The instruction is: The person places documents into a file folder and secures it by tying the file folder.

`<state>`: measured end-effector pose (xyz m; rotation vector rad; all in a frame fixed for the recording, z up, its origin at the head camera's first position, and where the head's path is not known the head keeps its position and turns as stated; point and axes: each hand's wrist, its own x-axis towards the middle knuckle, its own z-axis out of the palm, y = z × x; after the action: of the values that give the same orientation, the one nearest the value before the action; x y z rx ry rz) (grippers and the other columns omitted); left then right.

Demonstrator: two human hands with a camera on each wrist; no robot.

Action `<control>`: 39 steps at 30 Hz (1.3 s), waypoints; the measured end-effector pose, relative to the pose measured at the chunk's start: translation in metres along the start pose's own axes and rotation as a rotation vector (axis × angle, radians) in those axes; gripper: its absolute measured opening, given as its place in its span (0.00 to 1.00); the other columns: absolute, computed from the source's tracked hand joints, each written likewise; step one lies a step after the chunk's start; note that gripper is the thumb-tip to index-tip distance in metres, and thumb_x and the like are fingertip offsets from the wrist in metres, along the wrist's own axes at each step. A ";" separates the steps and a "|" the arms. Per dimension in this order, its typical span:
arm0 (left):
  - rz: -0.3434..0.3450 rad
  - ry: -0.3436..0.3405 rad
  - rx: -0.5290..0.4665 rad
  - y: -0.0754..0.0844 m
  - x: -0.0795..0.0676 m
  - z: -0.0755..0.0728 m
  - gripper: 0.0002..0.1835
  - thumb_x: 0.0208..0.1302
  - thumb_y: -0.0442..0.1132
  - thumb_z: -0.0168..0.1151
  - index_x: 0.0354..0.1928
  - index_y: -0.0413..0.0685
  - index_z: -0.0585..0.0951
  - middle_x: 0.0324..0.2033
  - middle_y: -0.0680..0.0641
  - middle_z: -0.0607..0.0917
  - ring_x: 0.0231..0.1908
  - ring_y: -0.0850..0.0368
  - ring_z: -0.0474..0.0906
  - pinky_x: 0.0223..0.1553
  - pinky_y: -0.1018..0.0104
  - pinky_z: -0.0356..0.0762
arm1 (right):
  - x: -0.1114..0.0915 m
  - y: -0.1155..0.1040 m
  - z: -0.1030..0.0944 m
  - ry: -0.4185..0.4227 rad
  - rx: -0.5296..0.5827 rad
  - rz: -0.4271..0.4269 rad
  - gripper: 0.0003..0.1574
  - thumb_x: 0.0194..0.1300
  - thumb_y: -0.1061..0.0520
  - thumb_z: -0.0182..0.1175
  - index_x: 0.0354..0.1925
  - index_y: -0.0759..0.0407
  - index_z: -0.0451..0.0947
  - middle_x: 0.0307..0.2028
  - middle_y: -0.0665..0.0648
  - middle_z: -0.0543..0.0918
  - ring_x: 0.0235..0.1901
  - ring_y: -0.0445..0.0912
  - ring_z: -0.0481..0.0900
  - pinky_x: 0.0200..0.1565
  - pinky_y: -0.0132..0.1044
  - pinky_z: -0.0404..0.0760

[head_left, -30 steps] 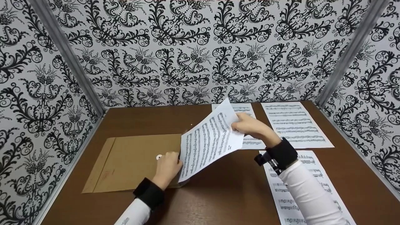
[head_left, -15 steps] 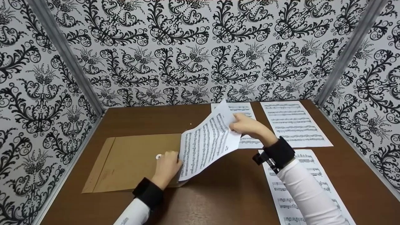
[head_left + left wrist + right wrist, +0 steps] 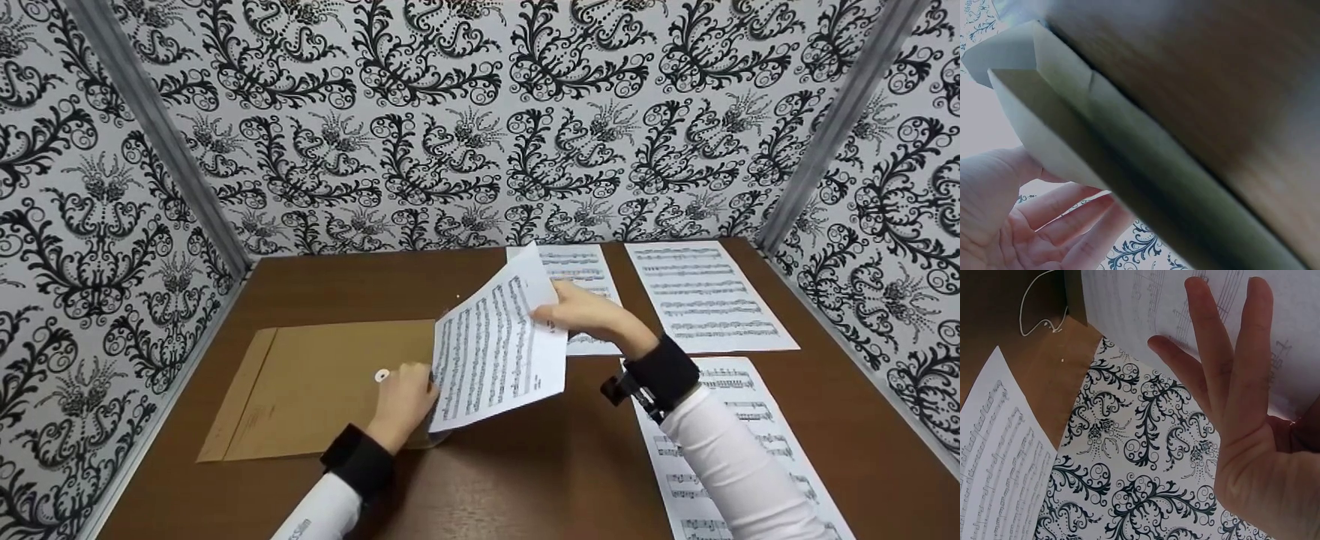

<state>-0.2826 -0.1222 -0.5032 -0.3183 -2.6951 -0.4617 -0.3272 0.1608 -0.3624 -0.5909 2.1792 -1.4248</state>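
Note:
A brown envelope (image 3: 330, 390) lies flat at the left of the table, a white round button near its right end. My left hand (image 3: 405, 397) pinches the upper layer at that end; the left wrist view shows the envelope's mouth (image 3: 1089, 129) gaping, with the thumb and fingers of the left hand (image 3: 1044, 219) at its edge. A sheet of music (image 3: 487, 345) slants up from the mouth, its left end at the envelope. My right hand (image 3: 581, 311) holds its raised right side, thumb in front and fingers behind. Those fingers (image 3: 1249, 354) spread against the paper (image 3: 1123, 309) in the right wrist view.
Two sheets of music lie at the back right, one partly behind my right hand (image 3: 581, 262) and one farther right (image 3: 705, 296). Another sheet (image 3: 675, 457) lies under my right forearm. A thin string (image 3: 1024, 304) shows beside the envelope. Patterned walls (image 3: 420, 135) enclose the brown table (image 3: 510, 480).
My right hand has moved slightly left and down with the sheet, whose lower right corner now hangs lower. The left hand and envelope stay almost where they were.

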 end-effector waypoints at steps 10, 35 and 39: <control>-0.019 -0.057 -0.033 0.000 0.001 -0.006 0.06 0.53 0.30 0.69 0.23 0.40 0.81 0.25 0.39 0.87 0.24 0.42 0.83 0.25 0.50 0.79 | 0.003 0.025 0.002 0.023 -0.010 0.027 0.28 0.70 0.65 0.51 0.66 0.73 0.69 0.54 0.76 0.84 0.32 0.41 0.89 0.34 0.34 0.88; 0.015 -0.080 -0.092 -0.006 0.002 -0.012 0.08 0.55 0.27 0.64 0.21 0.42 0.79 0.24 0.40 0.86 0.22 0.48 0.79 0.25 0.53 0.75 | 0.031 0.087 0.001 0.205 -0.074 0.086 0.24 0.70 0.58 0.63 0.59 0.69 0.79 0.48 0.70 0.88 0.29 0.39 0.88 0.35 0.32 0.88; 0.005 -0.106 -0.103 -0.007 0.002 -0.013 0.06 0.57 0.27 0.64 0.25 0.41 0.81 0.26 0.39 0.87 0.23 0.49 0.79 0.24 0.54 0.75 | 0.037 0.088 0.004 0.198 -0.057 0.070 0.22 0.69 0.58 0.63 0.57 0.70 0.80 0.46 0.70 0.89 0.28 0.39 0.88 0.34 0.32 0.87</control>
<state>-0.2819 -0.1327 -0.4926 -0.3891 -2.7771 -0.5998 -0.3630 0.1693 -0.4507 -0.4027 2.3763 -1.4417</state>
